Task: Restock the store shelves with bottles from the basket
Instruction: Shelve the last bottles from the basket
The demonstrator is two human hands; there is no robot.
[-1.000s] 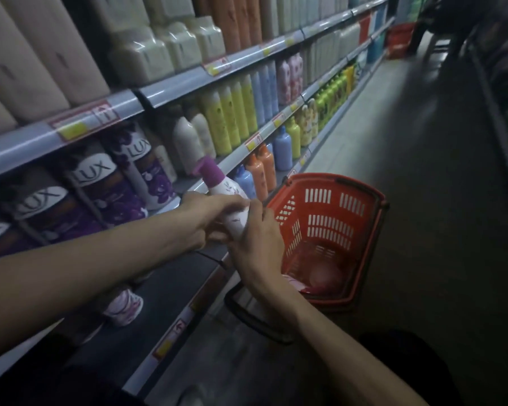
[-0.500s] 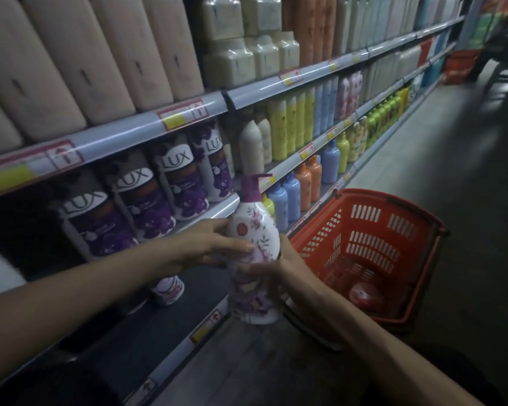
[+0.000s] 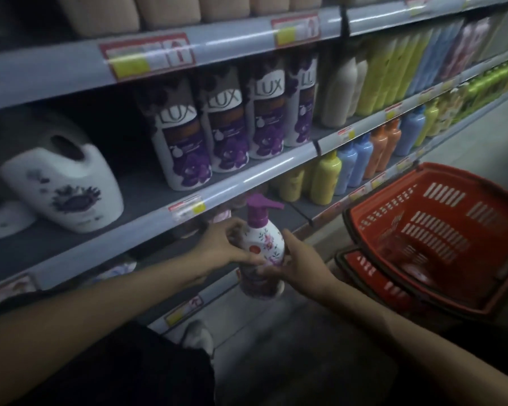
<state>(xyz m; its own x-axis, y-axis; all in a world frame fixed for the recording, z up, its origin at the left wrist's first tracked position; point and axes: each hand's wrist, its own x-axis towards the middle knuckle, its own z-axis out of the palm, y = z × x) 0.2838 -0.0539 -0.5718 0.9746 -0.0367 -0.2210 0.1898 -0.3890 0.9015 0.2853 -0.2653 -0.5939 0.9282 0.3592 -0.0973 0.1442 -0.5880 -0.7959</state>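
The store shelves [image 3: 247, 178] fill the upper left and centre of the frame. The red basket [image 3: 440, 200] sits at the right, just beside them. On the middle shelf a row of Lux bottles [image 3: 229, 127] stands upright, and to its left a white jug [image 3: 62, 183] lies tilted on a bare stretch.

The pump bottle [image 3: 263, 244], white with a purple pump, is upright at lower centre. It is out of the basket and in the air just in front of the lower shelf's edge.

Both hands hold it. The left hand [image 3: 223, 247] wraps its fingers round the left side, and the right hand [image 3: 298, 259] cups the lower right side.

As I judge it, one placement is half done: this bottle is lifted out but not yet on a shelf. The basket's bottom is dim. Something pale may lie there, but I cannot tell whether more bottles are left.
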